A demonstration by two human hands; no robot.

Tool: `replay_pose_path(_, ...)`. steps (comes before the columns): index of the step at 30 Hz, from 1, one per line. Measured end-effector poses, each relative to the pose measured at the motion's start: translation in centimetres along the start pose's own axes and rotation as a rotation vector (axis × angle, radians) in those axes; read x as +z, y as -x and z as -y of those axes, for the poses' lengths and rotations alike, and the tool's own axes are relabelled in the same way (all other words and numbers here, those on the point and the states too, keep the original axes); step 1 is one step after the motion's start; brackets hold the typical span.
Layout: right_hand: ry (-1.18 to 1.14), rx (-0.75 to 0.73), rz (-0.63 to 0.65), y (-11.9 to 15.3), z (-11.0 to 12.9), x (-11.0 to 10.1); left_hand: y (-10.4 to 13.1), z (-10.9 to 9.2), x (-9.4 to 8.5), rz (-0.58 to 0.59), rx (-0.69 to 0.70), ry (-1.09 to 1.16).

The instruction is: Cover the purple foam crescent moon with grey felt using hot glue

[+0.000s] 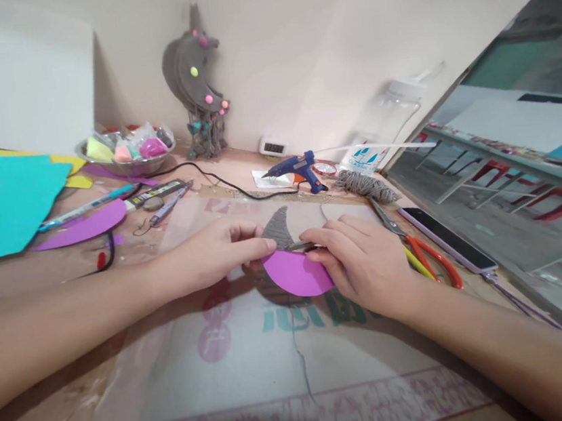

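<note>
A purple paper piece (297, 273) with a rounded lower edge hangs between my hands, over the plastic-covered work surface. Behind its top edge rises a pointed grey tip wrapped in yarn (278, 228). My left hand (231, 247) pinches the left end where grey and purple meet, thumb on top. At the right end, my right hand (360, 252) is closed on the same piece, its fingers bent over the edge. A thin dark edge shows between the fingertips; I cannot make out what it is. A thin strand (299, 355) trails below the paper towards me.
A blue glue gun (301, 167), a grey yarn bundle (367, 186), orange-handled scissors (424, 254) and a phone (445, 238) lie beyond and right. Turquoise paper (8, 203), pens and a metal bowl (126, 164) sit left. A decorated grey crescent (196, 77) stands against the wall.
</note>
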State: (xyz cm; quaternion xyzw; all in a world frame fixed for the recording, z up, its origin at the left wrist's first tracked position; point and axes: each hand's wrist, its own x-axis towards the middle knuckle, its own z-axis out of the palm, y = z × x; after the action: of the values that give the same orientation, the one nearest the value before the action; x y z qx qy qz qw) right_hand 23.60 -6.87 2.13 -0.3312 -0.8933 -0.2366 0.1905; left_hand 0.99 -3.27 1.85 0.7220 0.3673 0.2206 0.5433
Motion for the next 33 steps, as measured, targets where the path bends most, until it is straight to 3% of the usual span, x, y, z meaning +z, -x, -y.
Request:
replay_pose_path(13,0.024,-0.052,-0.023,-0.21,0.02,-0.14,-0.2,0.21,-0.11,0.016,0.041,0.015)
replay_pose_path(33,-0.071,0.001,-0.003,-0.12,-0.08,0.31,-0.23,-0.05,0.0,0.024,0.051,0.022)
